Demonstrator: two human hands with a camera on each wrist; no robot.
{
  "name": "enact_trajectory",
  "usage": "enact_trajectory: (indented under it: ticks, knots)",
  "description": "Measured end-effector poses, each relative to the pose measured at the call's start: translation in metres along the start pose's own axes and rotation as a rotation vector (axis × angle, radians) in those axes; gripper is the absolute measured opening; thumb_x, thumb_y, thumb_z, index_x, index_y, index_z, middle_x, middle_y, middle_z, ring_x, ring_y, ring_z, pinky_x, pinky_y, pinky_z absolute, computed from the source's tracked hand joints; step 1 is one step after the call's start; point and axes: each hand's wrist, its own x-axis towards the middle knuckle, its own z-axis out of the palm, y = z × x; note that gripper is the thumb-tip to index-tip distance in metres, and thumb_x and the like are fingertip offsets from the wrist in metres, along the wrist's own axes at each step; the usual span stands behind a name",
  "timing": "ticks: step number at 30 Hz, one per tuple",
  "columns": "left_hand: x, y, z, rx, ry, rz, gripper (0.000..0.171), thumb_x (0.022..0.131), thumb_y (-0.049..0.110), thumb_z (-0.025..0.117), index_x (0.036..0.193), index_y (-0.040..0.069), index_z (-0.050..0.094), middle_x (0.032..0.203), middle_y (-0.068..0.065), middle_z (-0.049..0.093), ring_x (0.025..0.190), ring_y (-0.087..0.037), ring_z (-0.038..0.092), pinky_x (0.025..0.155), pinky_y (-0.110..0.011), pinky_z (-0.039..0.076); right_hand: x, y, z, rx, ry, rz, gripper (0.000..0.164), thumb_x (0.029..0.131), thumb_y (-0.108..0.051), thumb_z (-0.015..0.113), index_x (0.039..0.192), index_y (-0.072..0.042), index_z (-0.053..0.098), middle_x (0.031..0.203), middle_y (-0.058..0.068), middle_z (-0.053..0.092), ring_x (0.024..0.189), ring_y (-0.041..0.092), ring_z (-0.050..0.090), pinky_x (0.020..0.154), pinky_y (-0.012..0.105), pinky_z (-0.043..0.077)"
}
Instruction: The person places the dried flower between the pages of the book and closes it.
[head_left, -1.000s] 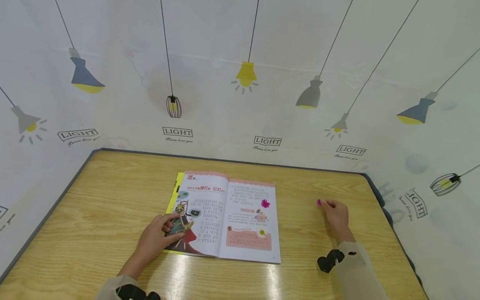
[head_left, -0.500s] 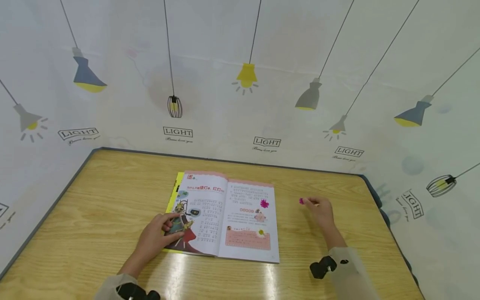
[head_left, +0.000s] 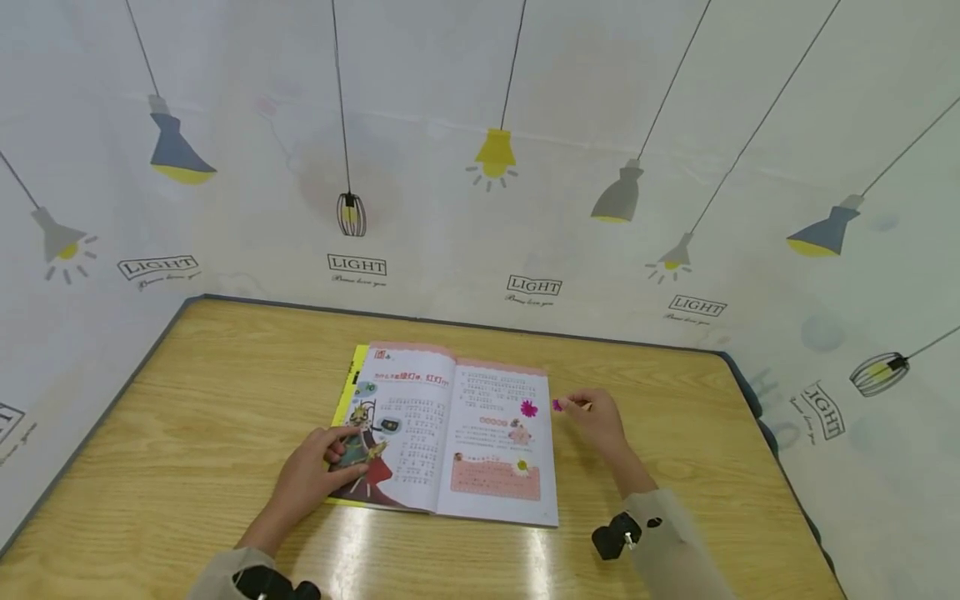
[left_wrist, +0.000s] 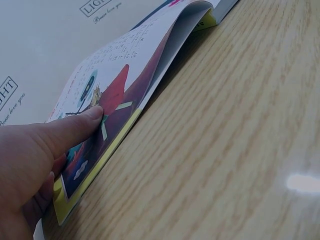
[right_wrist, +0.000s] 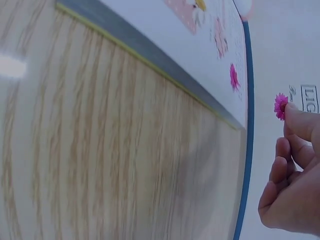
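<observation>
An open book [head_left: 495,425] lies on the table, with a yellow edge showing at its left. My left hand [head_left: 311,471] rests on the lower left page, thumb and index finger laid on the printed picture; in the left wrist view the thumb [left_wrist: 75,127] presses the page near its outer edge. Between thumb and fingertip, my right hand [head_left: 596,417] pinches a small magenta flower [right_wrist: 281,106] just right of the right page. On that page lie another magenta flower [head_left: 529,408] and a small white-and-yellow flower [head_left: 522,467].
The wood-grain table [head_left: 225,392] has a dark edge strip along the back and sides. Behind it hangs a pale wall covering [head_left: 420,125] printed with lamps. Black wrist cameras sit at both sleeves [head_left: 667,533].
My right hand has moved left toward the book, carrying the pinched magenta flower from well out on the table to beside the right page. The left hand keeps its place.
</observation>
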Motion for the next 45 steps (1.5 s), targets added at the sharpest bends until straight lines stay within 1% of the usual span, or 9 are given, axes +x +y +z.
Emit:
enact_trajectory:
  ticks: [4,7,15,21,26,32,37,41,45]
  knots:
    - [-0.001,0.0,0.0,0.001,-0.004,-0.001,0.057,0.075,0.029,0.078,0.124,0.008,0.058,0.09,-0.002,0.048,0.078,-0.015,0.048,0.068,-0.033,0.041,0.004,-0.007,0.014,0.001,-0.042,-0.033,0.015,0.087,-0.01,0.064,0.083,0.004,0.069,0.08,0.009,0.06,0.077,0.022,0.051,0.063,0.03,0.039]
    - [-0.001,0.001,0.0,0.003,-0.002,0.003,0.057,0.075,0.029,0.078,0.124,0.008,0.058,0.089,-0.002,0.048,0.078,-0.015,0.047,0.068,-0.033,0.041,0.007,-0.014,0.023,-0.025,-0.075,-0.031,0.015,0.087,-0.011,0.065,0.084,0.002,0.07,0.081,0.006,0.06,0.077,0.02,0.05,0.064,0.03,0.039]
    - [-0.001,0.001,-0.001,0.006,0.001,0.012,0.056,0.075,0.028,0.078,0.123,0.007,0.058,0.089,-0.002,0.048,0.077,-0.015,0.047,0.067,-0.033,0.04,0.015,-0.032,0.041,-0.14,-0.155,-0.026,0.013,0.084,-0.017,0.07,0.084,-0.005,0.073,0.078,0.0,0.063,0.069,0.015,0.049,0.06,0.027,0.036]
    - [0.0,0.0,-0.001,0.004,-0.006,-0.001,0.056,0.075,0.029,0.078,0.123,0.008,0.058,0.089,-0.002,0.048,0.078,-0.015,0.048,0.067,-0.033,0.041,0.02,-0.038,0.05,-0.22,-0.188,-0.034,0.013,0.085,-0.02,0.069,0.086,-0.008,0.074,0.079,-0.002,0.064,0.069,0.014,0.05,0.064,0.03,0.035]
    - [0.0,0.0,-0.001,0.0,-0.003,-0.006,0.057,0.075,0.03,0.078,0.123,0.008,0.058,0.089,-0.002,0.048,0.078,-0.015,0.048,0.068,-0.033,0.041,0.025,-0.037,0.056,-0.25,-0.202,-0.01,0.013,0.084,-0.024,0.069,0.085,-0.012,0.073,0.077,-0.004,0.063,0.068,0.012,0.051,0.068,0.033,0.034]
    - [0.0,-0.001,-0.001,-0.008,0.008,0.001,0.056,0.074,0.029,0.079,0.123,0.008,0.059,0.089,-0.002,0.048,0.078,-0.015,0.049,0.068,-0.033,0.041,0.027,-0.039,0.06,-0.267,-0.201,0.019,0.012,0.084,-0.024,0.07,0.082,-0.012,0.073,0.073,-0.005,0.062,0.068,0.013,0.051,0.072,0.038,0.033]
    - [0.0,-0.001,0.0,-0.008,0.012,0.005,0.057,0.074,0.029,0.079,0.123,0.008,0.059,0.089,-0.002,0.048,0.077,-0.015,0.049,0.068,-0.033,0.041,0.026,-0.041,0.061,-0.239,-0.203,0.036,0.012,0.084,-0.024,0.07,0.079,-0.014,0.072,0.067,-0.006,0.061,0.063,0.012,0.053,0.076,0.042,0.034]
    - [0.001,-0.002,0.001,-0.014,0.01,0.002,0.057,0.074,0.028,0.079,0.123,0.008,0.059,0.089,-0.002,0.048,0.078,-0.015,0.049,0.068,-0.033,0.041,0.025,-0.041,0.062,-0.216,-0.211,0.035,0.011,0.084,-0.024,0.07,0.078,-0.015,0.071,0.065,-0.006,0.06,0.059,0.011,0.054,0.078,0.044,0.033]
    - [0.001,-0.003,0.001,-0.021,0.009,-0.004,0.057,0.074,0.029,0.079,0.123,0.009,0.059,0.089,-0.002,0.049,0.078,-0.015,0.049,0.068,-0.033,0.041,0.025,-0.042,0.062,-0.199,-0.207,0.023,0.011,0.083,-0.024,0.071,0.079,-0.014,0.07,0.067,-0.005,0.06,0.061,0.012,0.053,0.079,0.044,0.032]
